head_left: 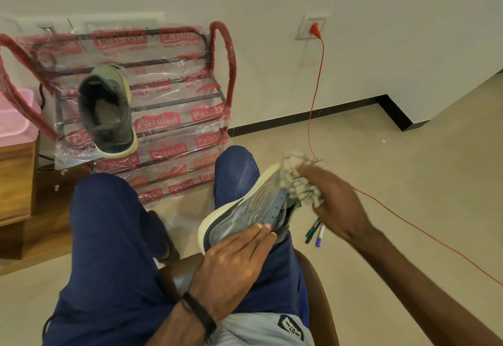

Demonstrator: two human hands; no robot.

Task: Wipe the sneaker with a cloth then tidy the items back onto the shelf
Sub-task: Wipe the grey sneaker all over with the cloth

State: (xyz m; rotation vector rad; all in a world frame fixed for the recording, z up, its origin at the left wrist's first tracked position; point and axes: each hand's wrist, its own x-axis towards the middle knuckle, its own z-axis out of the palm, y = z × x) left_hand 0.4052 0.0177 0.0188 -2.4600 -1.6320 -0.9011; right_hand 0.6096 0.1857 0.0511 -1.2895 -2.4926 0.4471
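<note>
shoe rack: stands against the wall, holding a second shoe. sneaker: lies on the right thigh, nearer than the rack, long axis running up-right. left hand: straight fingers press the sneaker's near end. right hand: fingers bunched round the cloth, at the sneaker's far end, the nearer hand for wiping.

Dim, warm indoor light, evenly spread, shadows soft. Glare glinting off the plastic wrap toward 11 o'clock. Motion blur smearing the right hand and cloth. Wide-angle bending toward 9 and 3 o'clock.
</note>
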